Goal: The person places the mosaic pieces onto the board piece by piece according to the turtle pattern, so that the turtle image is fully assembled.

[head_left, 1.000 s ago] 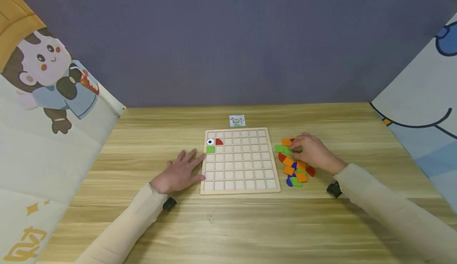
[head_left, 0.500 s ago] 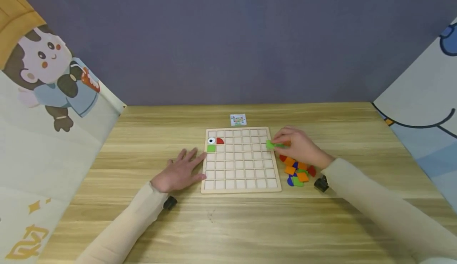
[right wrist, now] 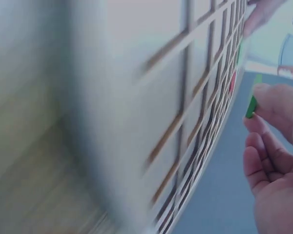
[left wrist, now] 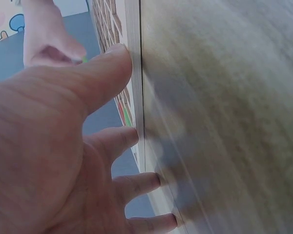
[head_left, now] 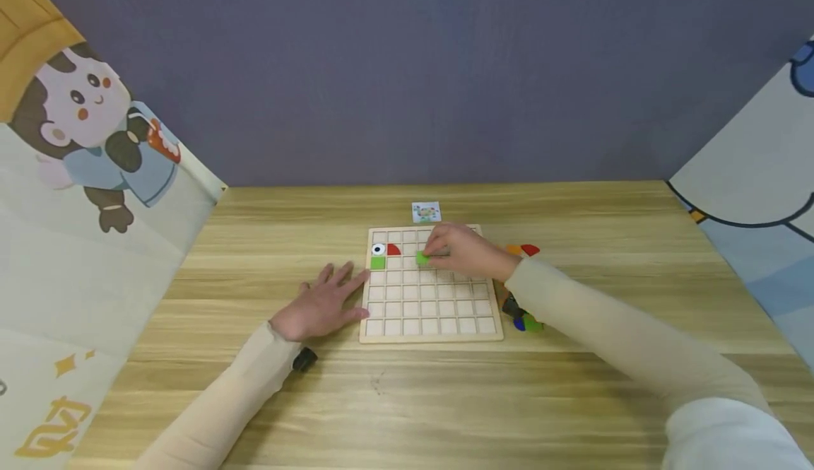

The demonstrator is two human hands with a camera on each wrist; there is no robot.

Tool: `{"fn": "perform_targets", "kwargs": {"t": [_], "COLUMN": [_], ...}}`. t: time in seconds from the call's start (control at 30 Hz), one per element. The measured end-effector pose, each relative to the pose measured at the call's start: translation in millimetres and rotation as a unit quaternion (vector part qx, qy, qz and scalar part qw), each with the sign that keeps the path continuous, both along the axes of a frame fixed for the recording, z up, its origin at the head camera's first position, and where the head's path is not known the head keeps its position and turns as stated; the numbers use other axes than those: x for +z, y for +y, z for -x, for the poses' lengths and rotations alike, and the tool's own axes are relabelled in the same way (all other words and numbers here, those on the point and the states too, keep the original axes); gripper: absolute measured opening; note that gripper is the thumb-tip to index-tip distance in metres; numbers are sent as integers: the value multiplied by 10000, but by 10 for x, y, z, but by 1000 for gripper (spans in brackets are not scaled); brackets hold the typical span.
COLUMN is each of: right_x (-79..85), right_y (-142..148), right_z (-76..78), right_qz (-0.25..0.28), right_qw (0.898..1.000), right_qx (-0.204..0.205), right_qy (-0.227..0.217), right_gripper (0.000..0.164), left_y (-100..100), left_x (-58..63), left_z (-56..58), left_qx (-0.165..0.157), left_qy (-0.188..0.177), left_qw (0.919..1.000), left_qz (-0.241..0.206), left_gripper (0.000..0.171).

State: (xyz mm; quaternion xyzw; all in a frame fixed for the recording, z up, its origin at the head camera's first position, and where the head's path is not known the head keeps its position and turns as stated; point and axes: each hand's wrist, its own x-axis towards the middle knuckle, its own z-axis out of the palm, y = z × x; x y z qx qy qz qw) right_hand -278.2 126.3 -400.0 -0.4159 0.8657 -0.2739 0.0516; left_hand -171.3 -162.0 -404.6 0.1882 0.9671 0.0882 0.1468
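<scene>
Pinching green tile (head_left: 422,259) with right hand (head_left: 467,251); touching board (head_left: 420,308) at 9 o'clock with outspread left hand (head_left: 320,307), probably against slipping.

Wood-grain table (head_left: 458,399); dark blue-grey back wall (head_left: 439,74); cartoon-printed side walls (head_left: 63,258).

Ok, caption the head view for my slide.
A green tile in the right grip over a board with three tiles showing.

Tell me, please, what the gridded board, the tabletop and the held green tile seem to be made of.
Gridded board: probably matte wood, given its pale tone and brown ridge sides. Tabletop: wood or woodgrain laminate, showing streaked grain. Green tile: painted wood or plastic; its even colour fits both.
</scene>
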Motion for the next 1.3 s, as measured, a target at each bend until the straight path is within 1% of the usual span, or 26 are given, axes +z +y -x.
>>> {"fn": "perform_targets", "kwargs": {"t": [0.1, 0.23, 0.33, 0.43, 0.63, 0.77, 1.0, 1.1, 1.27, 1.3], "right_x": [30, 40, 38, 40, 33, 17, 11, 34, 117, 126], "right_y": [-224, -449, -545, -585, -598, -612, -595, -529, -307, -254], "right_z": [15, 35, 41, 43, 53, 51, 30, 10, -15, -7], "right_qz": [-100, -288, -465, -514, -448, -382, -725, -705, -281, -201], "right_qw": [9999, 9995, 9987, 9984, 9990, 9991, 9965, 9971, 9996, 9997], "right_qx": [107, 102, 14, -58, -5, 83, 124, 83, -75, -117], "right_qy": [-65, -126, -187, -210, 33, 190, 400, 261, -29, -15], "right_gripper": [17, 15, 12, 11, 11, 10, 12, 15, 22, 23], "left_y": [16, 39, 59, 74, 77, 74, 73, 74, 67, 64], "left_x": [5, 21, 32, 45, 71, 72, 54, 39, 15, 12], "left_z": [7, 16, 26, 37, 57, 66, 68, 69, 65, 65], "left_qx": [7, 11, -13, -36, -52, -17, 27, 49, 58, 62], "left_qy": [-4, -1, -8, 8, 64, 14, -17, -18, -42, -48], "left_qw": [10000, 10000, 10000, 10000, 9999, 10000, 10000, 10000, 9999, 9999], "left_qz": [4, 8, -9, 27, 126, 97, 55, 82, 79, 70], "left_gripper": [73, 73, 73, 73, 73, 73, 73, 73, 73, 73]}}
